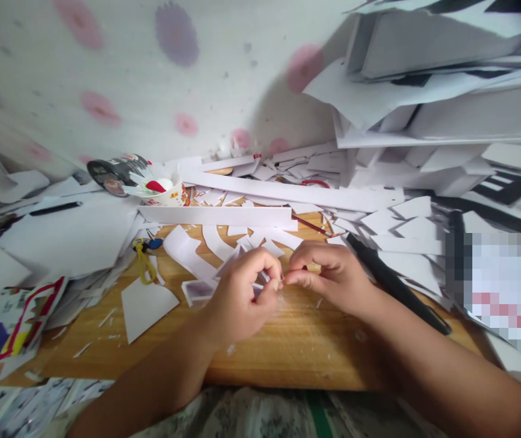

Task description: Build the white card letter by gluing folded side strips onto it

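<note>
My left hand (244, 292) and my right hand (331, 274) meet over the middle of a wooden table (288, 347), fingertips pinched together. Between them is a small piece of white paper (265, 280), mostly hidden by my curled fingers. Both hands are closed in a pinch on it. White paper cut-outs (192, 252) lie just behind and left of my left hand. A black pen (392, 283) lies diagonally to the right of my right hand.
Heaps of white paper strips and card (251, 216) cover the back of the table. A small bowl (164, 191) and a dark tin (114, 173) sit back left. Yellow-handled object (144, 261) lies left. Stacked white sheets (425, 91) tower at right.
</note>
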`<act>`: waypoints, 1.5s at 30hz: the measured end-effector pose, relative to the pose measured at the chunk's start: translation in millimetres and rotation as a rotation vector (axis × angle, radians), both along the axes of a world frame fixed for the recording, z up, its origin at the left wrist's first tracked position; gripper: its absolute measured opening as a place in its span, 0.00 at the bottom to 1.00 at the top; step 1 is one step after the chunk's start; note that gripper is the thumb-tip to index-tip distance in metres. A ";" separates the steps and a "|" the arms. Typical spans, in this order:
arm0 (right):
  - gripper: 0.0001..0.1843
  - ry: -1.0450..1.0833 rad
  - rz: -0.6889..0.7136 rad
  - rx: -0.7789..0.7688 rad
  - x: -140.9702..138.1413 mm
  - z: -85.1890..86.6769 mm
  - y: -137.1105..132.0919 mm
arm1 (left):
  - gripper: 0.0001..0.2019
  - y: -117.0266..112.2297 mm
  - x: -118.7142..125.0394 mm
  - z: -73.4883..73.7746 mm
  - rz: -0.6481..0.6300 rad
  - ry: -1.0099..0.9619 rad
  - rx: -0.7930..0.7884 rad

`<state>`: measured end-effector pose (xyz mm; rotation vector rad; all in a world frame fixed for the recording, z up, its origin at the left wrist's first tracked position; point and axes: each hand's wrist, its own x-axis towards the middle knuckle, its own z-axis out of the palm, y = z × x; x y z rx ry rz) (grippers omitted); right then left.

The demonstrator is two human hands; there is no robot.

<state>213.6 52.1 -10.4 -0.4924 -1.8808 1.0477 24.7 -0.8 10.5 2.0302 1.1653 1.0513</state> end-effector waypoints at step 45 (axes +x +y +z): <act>0.04 0.214 -0.114 0.142 -12.8 3.2 -13.4 | 0.09 3.3 2.8 -5.1 -0.073 -0.548 -0.459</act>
